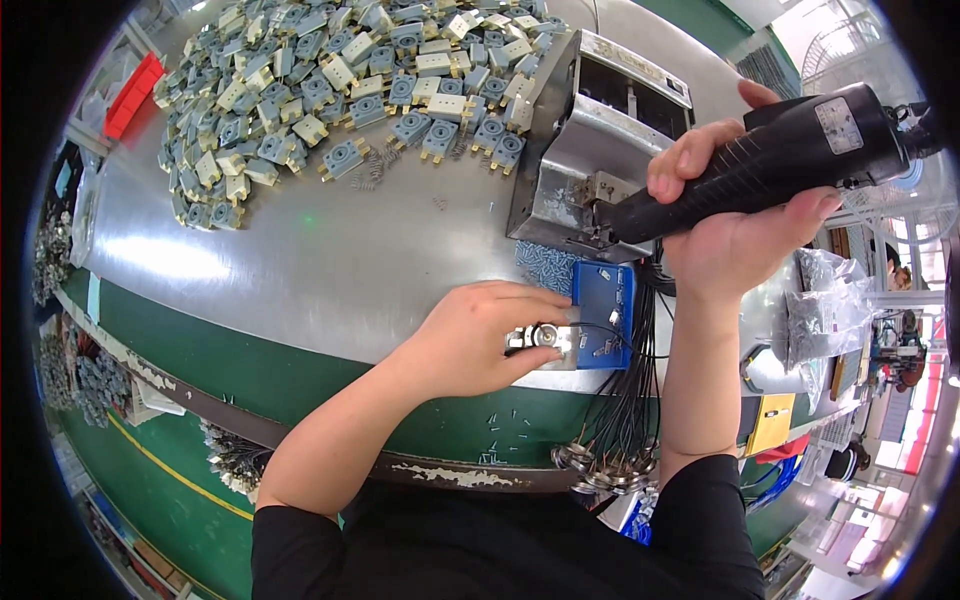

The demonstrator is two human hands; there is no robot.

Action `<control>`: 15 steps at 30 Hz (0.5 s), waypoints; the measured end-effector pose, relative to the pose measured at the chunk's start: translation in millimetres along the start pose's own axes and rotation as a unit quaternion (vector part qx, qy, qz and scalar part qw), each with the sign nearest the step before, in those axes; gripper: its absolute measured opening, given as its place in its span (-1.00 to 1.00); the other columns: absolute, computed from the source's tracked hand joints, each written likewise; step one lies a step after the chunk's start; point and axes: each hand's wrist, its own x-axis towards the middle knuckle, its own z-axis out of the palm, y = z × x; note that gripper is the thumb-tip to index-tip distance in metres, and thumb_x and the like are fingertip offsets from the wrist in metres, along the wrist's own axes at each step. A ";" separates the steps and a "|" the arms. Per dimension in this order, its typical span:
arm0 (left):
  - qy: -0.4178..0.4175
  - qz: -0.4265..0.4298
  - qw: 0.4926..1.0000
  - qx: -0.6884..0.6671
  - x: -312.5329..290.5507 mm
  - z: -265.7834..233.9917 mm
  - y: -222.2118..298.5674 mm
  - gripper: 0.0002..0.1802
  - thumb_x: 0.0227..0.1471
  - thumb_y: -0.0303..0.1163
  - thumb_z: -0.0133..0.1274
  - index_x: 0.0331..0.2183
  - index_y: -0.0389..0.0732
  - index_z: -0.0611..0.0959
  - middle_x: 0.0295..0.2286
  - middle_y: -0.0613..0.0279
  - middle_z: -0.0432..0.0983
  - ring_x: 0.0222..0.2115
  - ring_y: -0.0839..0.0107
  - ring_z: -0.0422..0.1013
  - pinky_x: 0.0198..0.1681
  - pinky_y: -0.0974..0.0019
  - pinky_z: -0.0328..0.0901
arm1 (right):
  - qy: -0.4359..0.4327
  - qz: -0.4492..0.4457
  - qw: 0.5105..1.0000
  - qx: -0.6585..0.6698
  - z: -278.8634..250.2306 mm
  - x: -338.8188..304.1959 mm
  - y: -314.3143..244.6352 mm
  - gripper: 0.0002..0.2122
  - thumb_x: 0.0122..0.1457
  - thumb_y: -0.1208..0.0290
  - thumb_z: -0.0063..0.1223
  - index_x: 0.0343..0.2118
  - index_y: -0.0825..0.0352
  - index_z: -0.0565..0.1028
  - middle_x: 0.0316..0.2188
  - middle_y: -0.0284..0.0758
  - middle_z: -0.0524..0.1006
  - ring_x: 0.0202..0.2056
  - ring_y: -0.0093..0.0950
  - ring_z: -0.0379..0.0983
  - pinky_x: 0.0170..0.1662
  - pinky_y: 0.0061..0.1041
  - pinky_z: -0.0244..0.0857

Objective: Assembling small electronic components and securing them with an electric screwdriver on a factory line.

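Note:
My left hand (475, 335) is closed around a small metal part with a round fitting (546, 337), held by thumb and fingers at the table's near side. My right hand (725, 240) grips a black electric screwdriver (760, 160), lying nearly level. Its tip points left and meets the front of a metal screw feeder (572, 185); whether a screw is on it cannot be made out. Beside my left hand sits a blue tray (626, 345) holding a few small metal pieces. Small loose screws (545, 266) lie between the feeder and the tray.
A large heap of grey and cream box-shaped parts (350, 75) covers the back of the metal table (300, 270). Black cables (625, 410) hang over the front edge, ending in round metal pieces (610, 468). Springs (372, 170) lie near the heap. A red bin (133, 95) stands far left.

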 end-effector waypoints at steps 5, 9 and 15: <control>0.015 0.019 0.999 0.023 -2.9 2.5 -4.8 -0.62 -0.06 -0.39 0.37 -0.14 -0.23 0.72 -0.03 0.12 0.67 -0.05 0.09 0.59 0.03 0.12 0.47 | -0.067 0.062 0.978 0.187 3.9 -24.1 -24.3 -0.03 0.26 -0.52 -0.31 0.35 0.40 0.18 -0.53 -0.29 0.43 -0.61 -0.45 0.35 -0.51 -0.37 0.24; 0.026 0.029 0.999 0.025 -3.6 2.0 -8.2 -0.68 0.01 -0.28 0.33 -0.17 -0.17 0.71 -0.08 0.19 0.67 -0.10 0.13 0.58 -0.05 0.13 0.48 | -0.106 0.062 0.973 0.196 23.8 -52.0 -31.5 0.03 0.20 -0.56 -0.22 0.39 0.38 0.12 -0.52 -0.29 0.39 -0.60 -0.45 0.37 -0.52 -0.41 0.30; -0.013 -0.024 0.999 0.027 -5.0 -5.7 1.5 -0.63 0.00 -0.27 0.34 -0.11 -0.13 0.73 -0.15 0.21 0.68 -0.16 0.13 0.58 -0.10 0.12 0.48 | -0.048 0.105 0.992 0.047 47.1 -73.1 -25.9 0.11 0.09 -0.64 -0.17 0.39 0.36 0.08 -0.53 -0.28 0.40 -0.64 -0.42 0.35 -0.51 -0.39 0.31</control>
